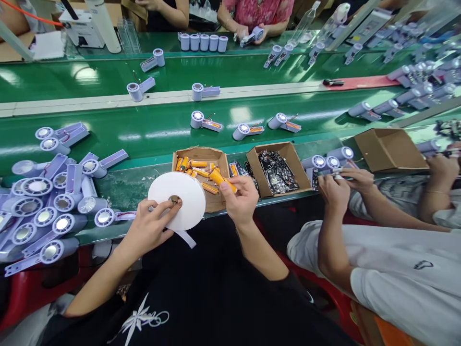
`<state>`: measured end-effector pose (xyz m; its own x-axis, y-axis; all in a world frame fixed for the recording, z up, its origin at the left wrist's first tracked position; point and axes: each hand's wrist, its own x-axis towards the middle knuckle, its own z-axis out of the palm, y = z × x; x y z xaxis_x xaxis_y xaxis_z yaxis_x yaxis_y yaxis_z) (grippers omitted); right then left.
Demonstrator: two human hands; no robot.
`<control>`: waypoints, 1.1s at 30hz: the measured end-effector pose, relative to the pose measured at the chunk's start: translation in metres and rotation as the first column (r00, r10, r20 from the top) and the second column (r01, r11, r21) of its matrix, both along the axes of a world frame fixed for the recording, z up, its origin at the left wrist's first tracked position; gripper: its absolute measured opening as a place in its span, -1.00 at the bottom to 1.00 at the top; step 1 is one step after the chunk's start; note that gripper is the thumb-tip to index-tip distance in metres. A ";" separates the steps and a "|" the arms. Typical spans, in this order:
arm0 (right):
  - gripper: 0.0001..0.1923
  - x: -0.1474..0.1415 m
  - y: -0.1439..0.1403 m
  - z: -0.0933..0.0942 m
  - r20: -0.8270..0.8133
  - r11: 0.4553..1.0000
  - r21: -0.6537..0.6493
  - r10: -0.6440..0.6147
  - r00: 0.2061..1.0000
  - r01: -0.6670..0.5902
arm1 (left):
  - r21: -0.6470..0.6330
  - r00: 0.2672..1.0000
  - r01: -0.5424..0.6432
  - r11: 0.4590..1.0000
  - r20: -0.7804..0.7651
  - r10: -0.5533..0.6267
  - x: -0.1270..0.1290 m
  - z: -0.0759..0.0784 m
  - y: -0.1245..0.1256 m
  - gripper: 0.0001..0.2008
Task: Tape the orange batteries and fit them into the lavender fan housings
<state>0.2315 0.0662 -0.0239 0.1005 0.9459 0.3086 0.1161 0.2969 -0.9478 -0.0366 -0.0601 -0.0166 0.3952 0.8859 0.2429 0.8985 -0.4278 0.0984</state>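
White tape roll (pixel 177 200) stands on edge at the near rim of the green bench (pixel 137 185), and the left hand (pixel 150 229) grips it from below, thumb and fingers closed on the roll with a fingertip at the metal hub; a loose strip of tape hangs under the roll. The right hand (pixel 240 198) is closed around an orange battery (pixel 222 179), pinched between thumb and fingers just above the front edge of a small cardboard box (pixel 216 154) that holds more orange batteries. A second box (pixel 255 156) to the right holds dark circuit boards. Left of the roll lies a heap of lilac fan bodies (pixel 43 202), one of them just beside the left hand. More fan bodies lie spaced along the green belt (pixel 151 132) behind the boxes. At the right a co-worker in a white shirt has both hands (pixel 342 185) on parts at the bench edge, near an open empty-looking box (pixel 391 150). Across the belt other people's hands work on fan parts.
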 end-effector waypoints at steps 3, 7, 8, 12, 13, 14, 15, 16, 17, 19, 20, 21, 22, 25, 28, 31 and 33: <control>-0.64 -0.006 -0.006 -0.004 0.141 0.996 0.002 0.085 0.986 -0.086 | -0.007 1.000 0.000 1.000 -0.006 0.000 0.001 -0.001 0.000 -0.29; -0.58 -0.002 -0.004 -0.006 0.099 0.927 -0.168 0.356 0.929 -0.337 | -0.034 0.998 0.006 0.999 -0.055 -0.008 -0.006 0.005 0.007 -0.29; -0.52 0.003 0.002 -0.004 0.037 0.886 -0.229 0.421 0.906 -0.403 | -0.037 0.998 0.017 0.999 -0.064 -0.019 -0.008 0.009 0.010 -0.30; -0.35 0.023 0.032 0.018 -0.153 0.607 -0.430 0.681 0.717 -0.668 | -0.041 0.998 0.048 0.998 -0.031 -0.049 -0.011 0.024 0.023 -0.28; -0.37 0.025 0.034 0.023 -0.176 0.568 -0.451 0.700 0.692 -0.688 | -0.053 0.999 0.038 0.998 -0.014 -0.039 -0.009 0.026 0.023 -0.27; -0.41 0.025 0.032 0.025 -0.201 0.574 -0.452 0.681 0.704 -0.683 | -0.070 1.000 0.023 0.997 0.001 -0.023 -0.006 0.027 0.022 -0.26; -0.44 0.024 0.028 0.025 -0.235 0.625 -0.432 0.618 0.750 -0.650 | -0.090 1.000 0.011 0.996 0.013 -0.010 -0.002 0.025 0.019 -0.27; -0.48 0.022 0.021 0.023 -0.279 0.705 -0.399 0.516 0.810 -0.587 | -0.109 1.000 0.006 0.994 0.022 -0.003 0.003 0.023 0.015 -0.29; -0.50 0.021 0.015 0.019 -0.330 0.789 -0.362 0.389 0.860 -0.496 | -0.122 1.000 0.004 0.992 0.027 -0.001 0.008 0.019 0.012 -0.32; -0.54 0.021 0.011 0.008 -0.432 0.906 -0.299 0.150 0.889 -0.298 | -0.128 1.000 -0.007 0.992 0.024 0.010 0.020 0.012 0.010 -0.38; -0.55 0.022 0.015 0.003 -0.473 0.936 -0.272 0.072 0.878 -0.224 | -0.125 1.000 -0.021 0.992 0.015 0.023 0.025 0.011 0.013 -0.39; -0.55 0.023 0.024 0.000 -0.505 0.954 -0.244 0.028 0.863 -0.174 | -0.123 0.999 -0.039 0.992 0.002 0.039 0.029 0.012 0.021 -0.37; -0.54 0.024 0.036 -0.001 -0.529 0.966 -0.214 0.008 0.849 -0.143 | -0.126 0.999 -0.044 0.991 -0.012 0.043 0.031 0.014 0.031 -0.34; -0.52 0.022 0.070 0.007 -0.549 0.981 -0.141 0.037 0.835 -0.136 | -0.179 0.997 0.067 0.982 -0.030 -0.073 0.030 0.029 0.071 -0.26; -0.49 0.014 0.076 0.021 -0.523 0.976 -0.110 0.103 0.846 -0.186 | -0.175 0.986 0.162 0.971 0.002 -0.164 0.020 0.041 0.089 -0.28; -0.43 0.003 0.055 0.022 -0.485 0.973 -0.084 0.150 0.862 -0.217 | -0.112 0.992 0.120 0.986 0.046 -0.115 0.007 0.037 0.082 -0.35; -0.38 -0.005 0.043 0.015 -0.450 0.968 -0.093 0.168 0.877 -0.233 | -0.106 0.994 0.105 0.989 0.055 -0.099 -0.001 0.028 0.075 -0.37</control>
